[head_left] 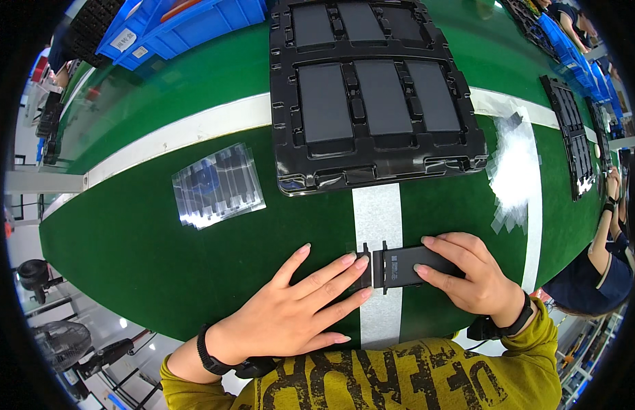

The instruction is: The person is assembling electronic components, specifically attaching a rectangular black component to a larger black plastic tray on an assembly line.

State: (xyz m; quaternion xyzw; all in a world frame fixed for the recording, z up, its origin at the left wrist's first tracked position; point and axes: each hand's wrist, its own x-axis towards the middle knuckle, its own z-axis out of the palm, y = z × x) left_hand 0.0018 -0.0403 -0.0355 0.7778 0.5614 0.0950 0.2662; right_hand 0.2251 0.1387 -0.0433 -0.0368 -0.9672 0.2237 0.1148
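A flat black rectangular battery (pixel 402 265) lies on the white stripe of the green bench, its left end near the stripe's middle. My right hand (pixel 473 275) holds its right part, thumb on top and fingers along the far edge. My left hand (pixel 293 314) lies with spread fingers on the green surface. Its fingertips touch a thin dark strip with clear film (pixel 362 277) just left of the battery, and a narrow gap shows between the two. The fingers partly cover this strip.
Beyond my hands stands a black moulded tray (pixel 379 166) holding several dark flat pieces. Clear film strips (pixel 218 188) lie at left, and another glossy pile (pixel 514 174) at right. A blue bin (pixel 194 34) stands far left. Another person (pixel 597 263) works at the right edge.
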